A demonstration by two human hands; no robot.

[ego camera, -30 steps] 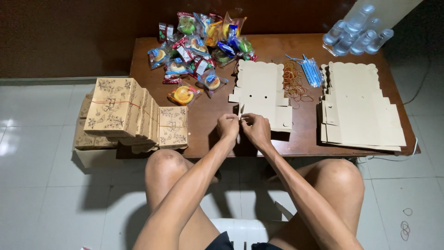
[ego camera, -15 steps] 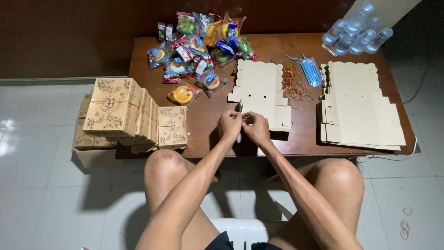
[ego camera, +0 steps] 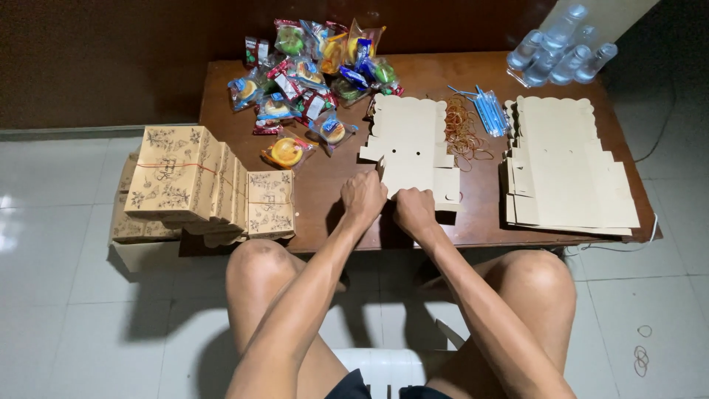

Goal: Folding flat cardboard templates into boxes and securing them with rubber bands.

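Observation:
My left hand [ego camera: 363,196] and my right hand [ego camera: 414,210] are side by side at the near edge of the brown table [ego camera: 325,193]. Both pinch the near corner of a flat, unfolded beige cardboard box blank [ego camera: 413,144] that lies on the table in front of me. The fingertips are curled under, so the exact grip is partly hidden. A pile of rubber bands [ego camera: 463,131] lies just right of the blank.
A heap of wrapped snacks [ego camera: 310,74] covers the far left of the table. A stack of flat blanks [ego camera: 565,166] sits right, blue wrapped items [ego camera: 491,112] and plastic bottles [ego camera: 557,52] behind. Folded printed boxes [ego camera: 196,185] stack at the left edge. Rubber bands [ego camera: 641,355] lie on the floor.
My hands dropped from being raised together over the blank's corner to resting lower, at the blank's near edge by the table rim.

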